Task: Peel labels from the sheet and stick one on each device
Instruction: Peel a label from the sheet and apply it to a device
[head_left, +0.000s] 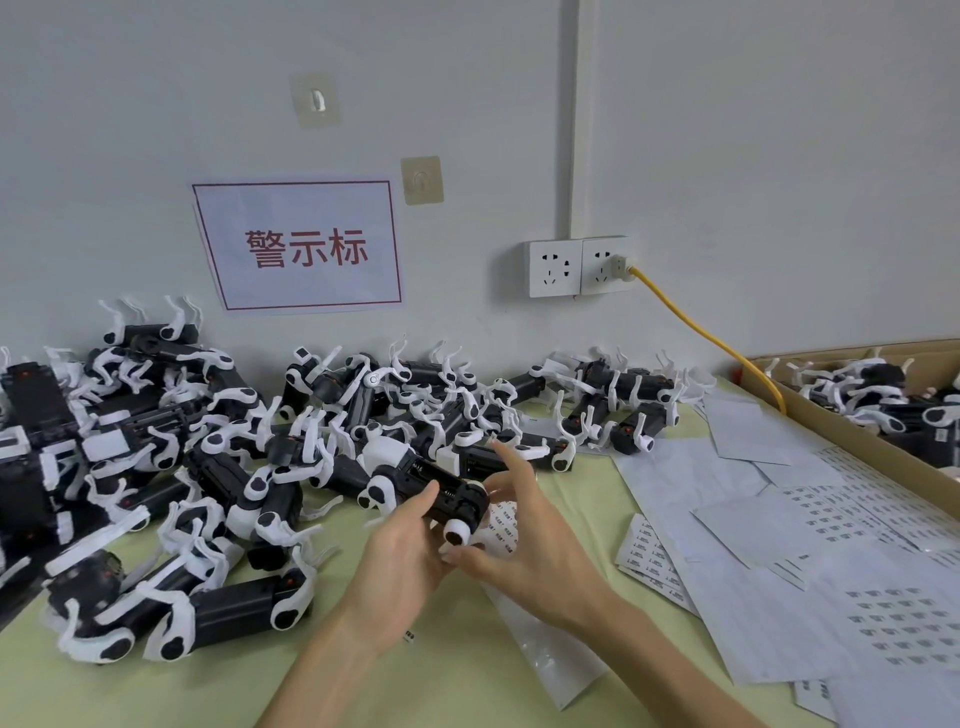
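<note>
My left hand (405, 564) cupped under the device (452, 500), thumb curled over its top, my right hand (540, 561) at its right end, fingers (511, 463) loosely spread, forefinger raised, both forearms below it.

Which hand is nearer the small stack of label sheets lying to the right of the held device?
Right. The right hand is just left of the stack of label sheets, with bare table between them. The left hand is farther left, gripping the device.
</note>
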